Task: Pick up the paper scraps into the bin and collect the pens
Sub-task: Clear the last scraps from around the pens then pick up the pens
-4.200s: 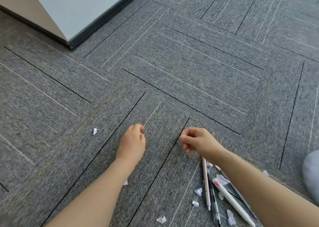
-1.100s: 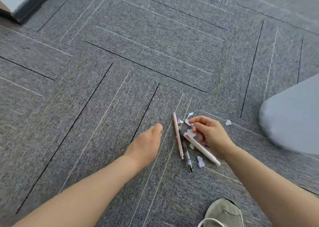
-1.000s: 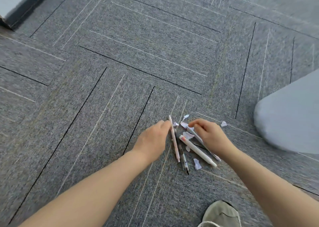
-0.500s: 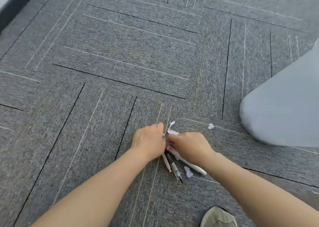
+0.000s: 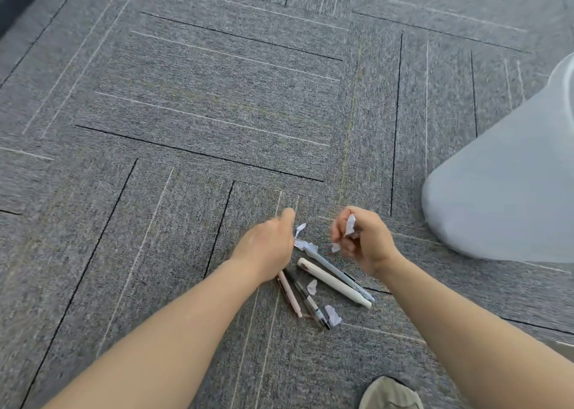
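Two bare hands work over pens and torn paper on a grey carpet floor.

At far left, a dark strip [image 5: 15, 1] edges the carpet [image 5: 217, 98], whose grey tiles with thin black and pale lines run open across the far side. At centre near, the left hand [image 5: 267, 247] lies knuckles up over the pens' far ends; whether its fingers hold anything cannot be told. Just right of it lie a pink pen [image 5: 290, 296], a dark clear pen [image 5: 307, 300], a white pen [image 5: 334, 283] and a grey pen [image 5: 338, 272], with paper scraps [image 5: 332, 315] among them. The right hand [image 5: 363, 241], raised, pinches one scrap [image 5: 350, 224] in curled fingers. A pale translucent bin [image 5: 512, 175] fills the right edge. A shoe toe [image 5: 389, 393] shows at the near edge.
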Action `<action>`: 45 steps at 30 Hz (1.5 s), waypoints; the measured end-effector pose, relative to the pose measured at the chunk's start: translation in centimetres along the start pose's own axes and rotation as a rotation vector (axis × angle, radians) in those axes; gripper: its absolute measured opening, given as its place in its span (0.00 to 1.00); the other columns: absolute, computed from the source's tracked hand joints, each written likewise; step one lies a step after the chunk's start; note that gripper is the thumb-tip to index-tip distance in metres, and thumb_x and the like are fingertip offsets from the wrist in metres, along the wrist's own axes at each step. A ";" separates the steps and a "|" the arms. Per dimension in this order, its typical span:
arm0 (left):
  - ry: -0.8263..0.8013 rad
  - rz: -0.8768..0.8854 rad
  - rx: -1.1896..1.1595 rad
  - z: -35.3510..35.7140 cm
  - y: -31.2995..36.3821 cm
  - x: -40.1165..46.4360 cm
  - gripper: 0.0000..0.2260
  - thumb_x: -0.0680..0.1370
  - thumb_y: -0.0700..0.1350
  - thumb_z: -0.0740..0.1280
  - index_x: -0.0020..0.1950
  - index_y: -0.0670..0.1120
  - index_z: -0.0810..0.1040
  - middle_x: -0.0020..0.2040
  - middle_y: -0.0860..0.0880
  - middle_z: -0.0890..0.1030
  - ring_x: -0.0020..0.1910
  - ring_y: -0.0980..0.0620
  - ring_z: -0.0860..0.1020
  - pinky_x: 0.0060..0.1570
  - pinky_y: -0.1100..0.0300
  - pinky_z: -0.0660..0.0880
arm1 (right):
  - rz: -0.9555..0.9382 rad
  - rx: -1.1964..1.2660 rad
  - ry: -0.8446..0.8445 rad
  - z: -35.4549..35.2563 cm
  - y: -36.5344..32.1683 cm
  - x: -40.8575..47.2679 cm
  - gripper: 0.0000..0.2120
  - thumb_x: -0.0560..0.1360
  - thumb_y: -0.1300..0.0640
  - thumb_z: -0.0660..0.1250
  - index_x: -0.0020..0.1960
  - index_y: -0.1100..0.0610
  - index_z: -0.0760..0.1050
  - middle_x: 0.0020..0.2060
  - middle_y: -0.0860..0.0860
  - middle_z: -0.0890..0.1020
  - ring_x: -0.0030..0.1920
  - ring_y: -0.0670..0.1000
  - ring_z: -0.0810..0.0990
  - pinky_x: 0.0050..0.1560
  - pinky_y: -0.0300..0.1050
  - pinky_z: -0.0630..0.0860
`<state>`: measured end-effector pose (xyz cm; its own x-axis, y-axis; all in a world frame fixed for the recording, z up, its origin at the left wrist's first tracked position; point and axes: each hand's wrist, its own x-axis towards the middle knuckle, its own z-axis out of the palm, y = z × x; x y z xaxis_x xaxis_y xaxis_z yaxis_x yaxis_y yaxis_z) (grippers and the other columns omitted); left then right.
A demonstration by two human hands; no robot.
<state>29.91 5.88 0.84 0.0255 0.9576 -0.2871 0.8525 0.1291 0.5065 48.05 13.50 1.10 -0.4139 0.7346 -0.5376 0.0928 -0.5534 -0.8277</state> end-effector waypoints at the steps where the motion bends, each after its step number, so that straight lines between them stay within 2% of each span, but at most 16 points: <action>1: -0.001 0.012 -0.006 0.1 0.1 0.1 0.03 0.81 0.41 0.51 0.48 0.46 0.62 0.34 0.47 0.75 0.29 0.46 0.73 0.26 0.53 0.66 | 0.004 0.079 -0.010 -0.1 0.1 0.0 0.10 0.67 0.67 0.53 0.30 0.59 0.69 0.30 0.58 0.76 0.22 0.50 0.63 0.24 0.37 0.59; 5: 0.016 0.009 -0.027 0.3 0.3 0.5 0.06 0.80 0.39 0.52 0.52 0.46 0.67 0.38 0.47 0.78 0.34 0.45 0.76 0.32 0.50 0.72 | 0.047 0.377 -0.085 -0.8 -0.2 0.2 0.09 0.68 0.59 0.53 0.34 0.60 0.70 0.33 0.59 0.77 0.26 0.52 0.68 0.25 0.38 0.66; 8: 0.015 0.023 -0.006 0.4 0.1 0.7 0.09 0.79 0.38 0.52 0.47 0.46 0.71 0.42 0.49 0.75 0.38 0.47 0.75 0.38 0.51 0.74 | 0.070 0.362 -0.089 -1.3 -0.5 0.6 0.12 0.74 0.54 0.56 0.35 0.58 0.72 0.33 0.56 0.78 0.27 0.50 0.69 0.23 0.37 0.65; 11: 0.017 0.073 0.042 0.6 0.0 0.8 0.08 0.79 0.39 0.53 0.47 0.46 0.71 0.44 0.50 0.73 0.37 0.51 0.73 0.36 0.57 0.71 | 0.071 0.098 -0.063 -2.3 -0.8 0.8 0.12 0.78 0.55 0.62 0.37 0.57 0.73 0.33 0.53 0.77 0.28 0.48 0.69 0.24 0.36 0.64; 13: 0.003 0.157 0.087 0.8 -0.1 0.9 0.06 0.79 0.42 0.54 0.51 0.47 0.71 0.46 0.51 0.72 0.38 0.53 0.72 0.37 0.58 0.73 | 0.077 -0.157 -0.026 -2.8 -1.0 0.4 0.10 0.79 0.56 0.63 0.41 0.59 0.75 0.32 0.52 0.76 0.26 0.47 0.68 0.24 0.36 0.63; 17: -0.088 0.244 0.151 1.0 -0.6 0.9 0.10 0.76 0.46 0.60 0.57 0.49 0.68 0.50 0.53 0.71 0.45 0.54 0.72 0.45 0.58 0.75 | -0.083 -0.960 -0.040 -2.9 -0.2 -0.9 0.03 0.78 0.52 0.66 0.49 0.50 0.75 0.31 0.47 0.76 0.26 0.45 0.68 0.27 0.41 0.68; 19: -0.108 0.264 0.173 1.0 -0.7 1.0 0.13 0.75 0.46 0.61 0.58 0.50 0.67 0.51 0.54 0.70 0.46 0.55 0.72 0.46 0.60 0.73 | -0.095 -1.250 -0.111 -2.7 0.5 -1.4 0.06 0.77 0.47 0.66 0.53 0.45 0.71 0.31 0.48 0.77 0.28 0.47 0.72 0.29 0.43 0.71; 21: -0.111 0.301 0.195 0.9 -0.5 1.1 0.13 0.76 0.47 0.62 0.59 0.50 0.67 0.51 0.54 0.71 0.46 0.55 0.71 0.47 0.61 0.71 | -0.117 -1.414 -0.136 -2.3 0.9 -1.5 0.08 0.78 0.46 0.63 0.55 0.45 0.67 0.32 0.49 0.79 0.31 0.51 0.76 0.33 0.48 0.75; 24: -0.118 0.338 0.234 0.6 0.0 1.5 0.07 0.79 0.50 0.61 0.54 0.49 0.67 0.49 0.53 0.72 0.48 0.52 0.73 0.45 0.60 0.68 | -0.185 -1.582 -0.145 -1.3 1.1 -1.1 0.06 0.81 0.48 0.57 0.53 0.50 0.65 0.38 0.51 0.81 0.36 0.57 0.78 0.35 0.50 0.75; 27: -0.130 0.344 0.291 0.6 0.3 2.0 0.06 0.80 0.50 0.59 0.51 0.48 0.67 0.48 0.51 0.72 0.47 0.50 0.74 0.43 0.58 0.68 | -0.160 -1.531 -0.126 -0.9 0.9 -0.9 0.06 0.82 0.52 0.55 0.52 0.54 0.66 0.37 0.53 0.80 0.35 0.57 0.77 0.33 0.50 0.74; 30: -0.159 0.332 0.293 0.4 0.3 2.1 0.06 0.81 0.49 0.59 0.52 0.47 0.68 0.48 0.50 0.73 0.45 0.50 0.74 0.41 0.58 0.68 | -0.076 -1.063 0.025 -1.9 0.6 -1.2 0.06 0.82 0.56 0.57 0.46 0.56 0.68 0.35 0.53 0.78 0.31 0.51 0.72 0.33 0.48 0.71; 33: -0.166 0.302 0.267 0.1 -0.1 2.1 0.07 0.81 0.49 0.59 0.51 0.46 0.68 0.47 0.50 0.73 0.42 0.52 0.71 0.42 0.57 0.71 | -0.104 -0.859 0.180 -3.4 0.2 -1.6 0.05 0.80 0.61 0.58 0.48 0.55 0.70 0.36 0.54 0.80 0.32 0.50 0.73 0.33 0.47 0.72; 35: -0.165 0.275 0.262 -0.1 -0.5 2.1 0.07 0.81 0.49 0.59 0.50 0.46 0.69 0.47 0.50 0.73 0.42 0.52 0.72 0.42 0.57 0.74 | -0.096 -0.909 0.255 -4.4 0.2 -1.6 0.07 0.81 0.61 0.56 0.53 0.53 0.71 0.37 0.53 0.80 0.30 0.50 0.72 0.29 0.46 0.68; 38: -0.174 0.267 0.275 -0.1 -1.1 2.1 0.05 0.81 0.47 0.57 0.50 0.46 0.68 0.46 0.50 0.72 0.41 0.53 0.72 0.41 0.58 0.73 | -0.074 -1.139 0.319 -5.3 0.6 -1.1 0.08 0.81 0.58 0.54 0.58 0.54 0.69 0.39 0.53 0.79 0.36 0.55 0.73 0.34 0.48 0.64; 43: -0.061 0.138 0.158 -0.3 -1.6 1.9 0.05 0.82 0.45 0.54 0.46 0.48 0.63 0.43 0.50 0.68 0.34 0.52 0.72 0.36 0.55 0.74 | -0.128 -1.310 0.249 -5.1 0.9 -0.8 0.07 0.81 0.53 0.58 0.54 0.55 0.64 0.33 0.52 0.77 0.34 0.56 0.75 0.31 0.51 0.70; 45: -0.044 0.097 0.153 -0.3 -1.4 1.9 0.05 0.81 0.40 0.55 0.46 0.48 0.62 0.42 0.49 0.70 0.34 0.49 0.72 0.35 0.53 0.74 | -0.139 -1.397 0.251 -4.8 0.7 -0.8 0.06 0.81 0.54 0.57 0.51 0.57 0.64 0.32 0.53 0.77 0.33 0.57 0.75 0.30 0.52 0.72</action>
<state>28.61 7.55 -0.19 0.1311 0.9509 -0.2803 0.9143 -0.0067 0.4049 52.81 14.43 0.15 -0.3386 0.8804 -0.3320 0.9281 0.2545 -0.2718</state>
